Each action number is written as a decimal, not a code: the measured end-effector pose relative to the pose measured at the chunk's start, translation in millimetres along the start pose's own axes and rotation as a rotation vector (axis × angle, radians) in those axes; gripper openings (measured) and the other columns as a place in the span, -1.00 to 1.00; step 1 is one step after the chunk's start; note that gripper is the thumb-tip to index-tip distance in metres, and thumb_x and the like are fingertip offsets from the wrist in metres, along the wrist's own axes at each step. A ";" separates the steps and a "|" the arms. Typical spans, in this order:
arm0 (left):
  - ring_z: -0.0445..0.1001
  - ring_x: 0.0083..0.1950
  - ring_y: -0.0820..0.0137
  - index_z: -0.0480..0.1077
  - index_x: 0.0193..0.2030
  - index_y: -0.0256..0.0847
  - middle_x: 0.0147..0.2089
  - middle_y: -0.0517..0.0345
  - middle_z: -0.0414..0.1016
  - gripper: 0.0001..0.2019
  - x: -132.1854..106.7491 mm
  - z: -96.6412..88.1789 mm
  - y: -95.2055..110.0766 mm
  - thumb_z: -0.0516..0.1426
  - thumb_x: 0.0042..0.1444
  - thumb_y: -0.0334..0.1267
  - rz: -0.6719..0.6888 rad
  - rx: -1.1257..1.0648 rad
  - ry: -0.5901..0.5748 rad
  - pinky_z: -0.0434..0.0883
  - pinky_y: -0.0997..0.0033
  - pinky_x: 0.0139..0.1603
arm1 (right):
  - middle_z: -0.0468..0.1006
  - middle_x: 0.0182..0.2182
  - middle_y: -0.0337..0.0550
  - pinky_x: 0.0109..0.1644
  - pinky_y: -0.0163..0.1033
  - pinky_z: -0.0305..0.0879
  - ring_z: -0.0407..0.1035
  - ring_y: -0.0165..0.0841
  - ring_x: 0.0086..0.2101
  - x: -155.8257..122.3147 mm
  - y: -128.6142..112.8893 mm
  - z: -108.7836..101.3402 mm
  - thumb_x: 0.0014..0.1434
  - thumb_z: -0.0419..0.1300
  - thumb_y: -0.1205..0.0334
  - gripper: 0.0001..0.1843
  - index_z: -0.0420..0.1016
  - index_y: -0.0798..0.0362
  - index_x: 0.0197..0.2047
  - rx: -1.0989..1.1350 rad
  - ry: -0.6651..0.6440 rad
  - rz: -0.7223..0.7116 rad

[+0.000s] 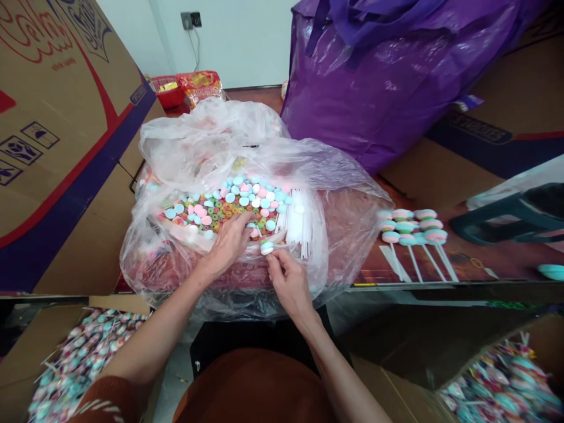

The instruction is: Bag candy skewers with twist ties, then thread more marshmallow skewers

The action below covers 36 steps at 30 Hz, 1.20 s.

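My left hand (232,239) reaches over a pile of candies in a clear plastic bag (348,235). Its fingers are stretched and touch or hover just above the pile; their undersides are hidden. Pink, blue and white candy discs (230,198) lie there among small coloured candy rings (224,212). Close by, my right hand (288,282) is closed in a pinch at the near edge of the pile. At its fingertips is a candy lollipop (267,247) with pale blue and white discs; its stick is mostly covered by the fingers. A bundle of white sticks (297,226) lies right of the pile.
Stacked-disc lollipops (414,226) lie in rows on the table at right, beside a dark green holder (506,217). A large carton (66,147) stands left, a purple bag (388,76) behind. Below are boxes of wrapped lollipops (83,352) on both sides.
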<state>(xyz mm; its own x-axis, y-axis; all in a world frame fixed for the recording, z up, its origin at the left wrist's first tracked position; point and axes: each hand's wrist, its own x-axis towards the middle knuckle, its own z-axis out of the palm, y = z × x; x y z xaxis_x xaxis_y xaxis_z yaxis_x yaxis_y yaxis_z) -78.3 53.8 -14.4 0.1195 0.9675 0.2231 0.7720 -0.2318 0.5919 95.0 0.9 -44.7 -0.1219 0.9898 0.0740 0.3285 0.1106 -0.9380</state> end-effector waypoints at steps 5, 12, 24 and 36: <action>0.55 -0.08 0.25 0.51 0.05 -0.25 -0.07 0.01 0.61 -0.71 1.5 -0.5 -2.3 0.18 0.19 -0.36 -0.044 -0.062 -0.030 0.44 0.27 0.03 | 0.38 -0.54 -0.27 -0.38 -0.27 0.12 0.23 -0.37 -0.50 4.4 -5.3 6.5 0.32 0.03 0.13 -0.74 0.38 0.01 -0.38 -0.062 0.033 -0.025; 0.50 -0.06 0.20 0.53 -0.02 -0.27 -0.09 -0.06 0.52 -0.76 2.9 2.2 5.0 0.15 0.19 -0.40 0.035 0.066 -0.101 0.45 0.23 0.01 | 0.32 -0.57 -0.30 -0.42 -0.30 0.10 0.20 -0.39 -0.52 0.5 0.9 5.6 0.33 0.05 0.06 -0.71 0.36 0.01 -0.38 0.037 0.049 0.024; 0.52 -0.33 0.35 0.53 0.05 -0.38 -0.29 0.07 0.60 -0.64 -0.5 1.6 -8.2 0.18 0.14 -0.25 -0.327 -0.660 0.056 0.48 0.36 -0.23 | 0.27 -0.59 -0.35 -0.44 -0.32 0.10 0.18 -0.44 -0.56 -12.0 -6.1 -2.7 0.38 0.06 0.08 -0.72 0.40 0.02 -0.32 0.113 -0.048 -0.003; 0.57 -0.19 0.34 0.56 0.09 -0.33 -0.12 0.00 0.68 -0.47 -15.4 -6.1 -8.5 0.36 -0.03 -0.14 -0.406 -0.925 0.102 0.50 0.33 -0.06 | 0.27 -0.58 -0.34 -0.45 -0.32 0.09 0.16 -0.42 -0.54 -12.6 -13.9 0.4 0.37 0.07 0.09 -0.74 0.43 0.01 -0.30 0.099 -0.090 -0.033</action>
<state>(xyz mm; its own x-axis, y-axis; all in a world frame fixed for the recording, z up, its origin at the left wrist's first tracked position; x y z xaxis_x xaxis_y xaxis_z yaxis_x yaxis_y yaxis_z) -90.5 40.3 -18.2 -0.1310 0.9874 -0.0886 -0.0491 0.0828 0.9954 91.6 -13.2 -32.8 -0.2159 0.9732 0.0794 0.2290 0.1296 -0.9648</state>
